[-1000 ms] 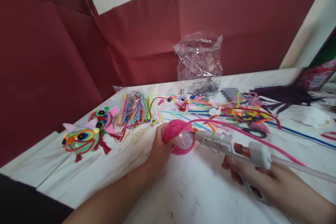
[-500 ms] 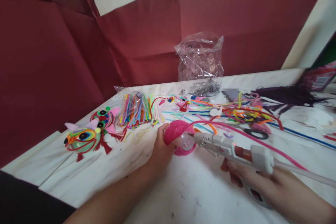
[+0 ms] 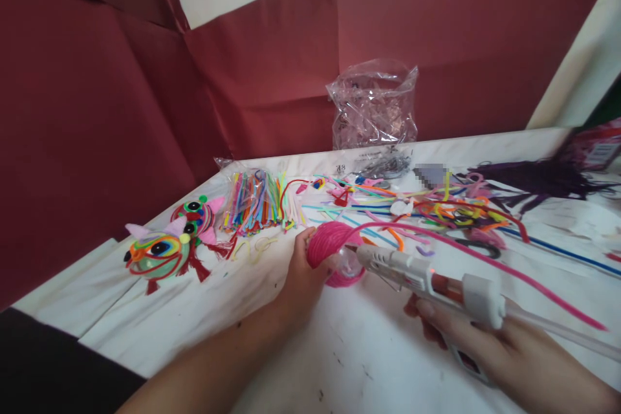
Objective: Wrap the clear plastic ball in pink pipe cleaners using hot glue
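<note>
My left hand [image 3: 310,266] is closed around a clear ball wrapped in pink pipe cleaner [image 3: 330,242], just above the white tabletop. Part of the ball's clear surface is bare on the side facing the glue gun. A long loose end of the pink pipe cleaner arcs off to the right. My right hand [image 3: 466,326] grips a white hot glue gun [image 3: 402,268] by its handle. Its nozzle points left and is at the bare part of the ball; I cannot tell if it touches. A clear glue stick [image 3: 548,320] sticks out of the gun's back.
Two decorated animal-face balls [image 3: 160,255] with red tassels stand at the left. Behind my hands lie a bundle of colourful pipe cleaners [image 3: 257,204], loose pipe cleaners, black tape [image 3: 473,247], purple tassels [image 3: 528,178] and a clear plastic bag [image 3: 376,110] against the red backdrop.
The view has shifted slightly, so things appear a little further right. The loose pink end reaches further right. Both hands keep their holds.
</note>
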Motion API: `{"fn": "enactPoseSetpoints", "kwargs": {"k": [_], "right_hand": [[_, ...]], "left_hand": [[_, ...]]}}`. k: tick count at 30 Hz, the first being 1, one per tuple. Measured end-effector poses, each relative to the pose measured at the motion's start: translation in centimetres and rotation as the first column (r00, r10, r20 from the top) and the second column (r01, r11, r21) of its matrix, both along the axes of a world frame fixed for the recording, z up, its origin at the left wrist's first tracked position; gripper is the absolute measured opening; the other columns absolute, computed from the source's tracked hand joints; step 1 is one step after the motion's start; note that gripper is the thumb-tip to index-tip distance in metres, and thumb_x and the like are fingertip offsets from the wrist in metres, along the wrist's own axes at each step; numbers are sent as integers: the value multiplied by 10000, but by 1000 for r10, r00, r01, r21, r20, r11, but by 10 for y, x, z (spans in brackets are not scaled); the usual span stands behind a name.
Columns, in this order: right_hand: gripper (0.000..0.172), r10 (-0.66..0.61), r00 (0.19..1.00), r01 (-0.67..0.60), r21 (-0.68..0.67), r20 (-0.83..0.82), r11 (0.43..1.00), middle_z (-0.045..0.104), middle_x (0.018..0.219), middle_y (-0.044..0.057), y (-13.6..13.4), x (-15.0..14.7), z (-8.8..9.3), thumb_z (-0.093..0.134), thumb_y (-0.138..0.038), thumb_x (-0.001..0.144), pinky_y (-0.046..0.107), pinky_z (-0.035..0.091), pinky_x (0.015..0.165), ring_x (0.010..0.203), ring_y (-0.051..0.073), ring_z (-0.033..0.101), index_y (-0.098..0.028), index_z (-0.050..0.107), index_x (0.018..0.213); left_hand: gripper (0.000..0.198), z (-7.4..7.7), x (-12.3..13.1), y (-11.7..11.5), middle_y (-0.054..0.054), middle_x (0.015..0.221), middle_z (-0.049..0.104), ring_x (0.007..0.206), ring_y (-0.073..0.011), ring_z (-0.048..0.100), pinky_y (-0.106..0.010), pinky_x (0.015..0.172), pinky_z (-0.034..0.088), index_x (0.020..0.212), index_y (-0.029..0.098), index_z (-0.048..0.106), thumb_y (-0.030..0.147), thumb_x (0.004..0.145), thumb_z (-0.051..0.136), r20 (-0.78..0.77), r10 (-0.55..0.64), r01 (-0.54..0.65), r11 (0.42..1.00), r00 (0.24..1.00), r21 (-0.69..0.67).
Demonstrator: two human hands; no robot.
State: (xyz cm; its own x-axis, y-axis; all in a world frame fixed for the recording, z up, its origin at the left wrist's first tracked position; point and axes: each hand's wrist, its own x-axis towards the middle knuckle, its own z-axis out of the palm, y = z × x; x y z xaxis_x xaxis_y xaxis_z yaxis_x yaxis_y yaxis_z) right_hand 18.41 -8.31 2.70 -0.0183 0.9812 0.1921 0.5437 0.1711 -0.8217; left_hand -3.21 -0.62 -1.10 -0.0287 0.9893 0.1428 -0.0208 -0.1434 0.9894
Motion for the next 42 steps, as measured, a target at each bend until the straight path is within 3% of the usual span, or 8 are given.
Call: {"fn": "enactPoseSetpoints", "kwargs": {"k": [4,10,15,20,25,30,34,42], "right_hand": [[390,76,997,-77,-4,-19,997,687,575,9,2,-1,-1,504,-596,783,269,512,541,557,201,648,-256,667,684],[378,-9,999,9,-5,-35,1000,665,560,2,-4,-7,2,501,-580,787,280,505,582,569,200,641,-260,638,640],[350,67,998,-67,7,-15,998,675,568,0,-1,-4,-4,509,-553,797,267,511,551,561,197,637,-257,652,679],[388,130,991,-130,-2,30,992,700,609,8,5,2,-7,489,-590,804,259,537,553,581,202,663,-257,673,728],[415,2,1000,-1,32,-28,1000,664,543,2,-3,-4,-1,482,-622,792,273,509,544,535,197,638,-261,623,645],[540,-77,997,79,-73,29,994,671,572,24,-5,-2,-2,398,-719,774,304,469,537,572,218,642,-247,624,642],[513,-75,997,77,-101,18,992,662,566,19,-5,-1,-1,418,-702,769,299,468,550,563,213,636,-250,613,629],[391,-62,996,60,-28,-58,998,653,548,-1,-4,-4,1,496,-598,760,273,496,554,539,202,637,-259,633,622]], "left_hand": [[631,-1,0,0,-88,1188,596,1072,-269,581,-380,912,463,1198,223,476,350,650,763,6,7,-7,1000,1000,-8],[644,1,0,-2,-96,1219,576,1090,-267,570,-392,920,457,1222,224,449,372,670,746,1,-25,25,1000,1000,-3],[619,2,1,-2,-91,1221,570,1097,-268,564,-383,911,460,1214,228,460,338,674,740,-20,19,-20,1000,1000,-16],[609,1,0,-1,-97,1234,571,1099,-267,570,-390,928,457,1211,222,461,328,678,735,-14,-11,12,1000,1000,7],[602,3,2,-3,-91,1197,589,1060,-262,584,-382,893,475,1198,223,467,332,670,735,-1,-9,9,1000,1000,1],[632,5,2,-4,-100,1173,584,1035,-261,580,-380,879,472,1211,206,460,365,666,736,-10,8,-8,1000,1000,-13],[658,6,3,-3,-109,1172,583,1055,-273,570,-380,884,467,1199,198,469,394,639,753,-14,17,-17,1000,1000,-10],[649,9,4,-4,-118,1188,570,1052,-274,567,-385,877,462,1201,192,452,386,651,736,-39,24,-25,999,999,-28]]}}
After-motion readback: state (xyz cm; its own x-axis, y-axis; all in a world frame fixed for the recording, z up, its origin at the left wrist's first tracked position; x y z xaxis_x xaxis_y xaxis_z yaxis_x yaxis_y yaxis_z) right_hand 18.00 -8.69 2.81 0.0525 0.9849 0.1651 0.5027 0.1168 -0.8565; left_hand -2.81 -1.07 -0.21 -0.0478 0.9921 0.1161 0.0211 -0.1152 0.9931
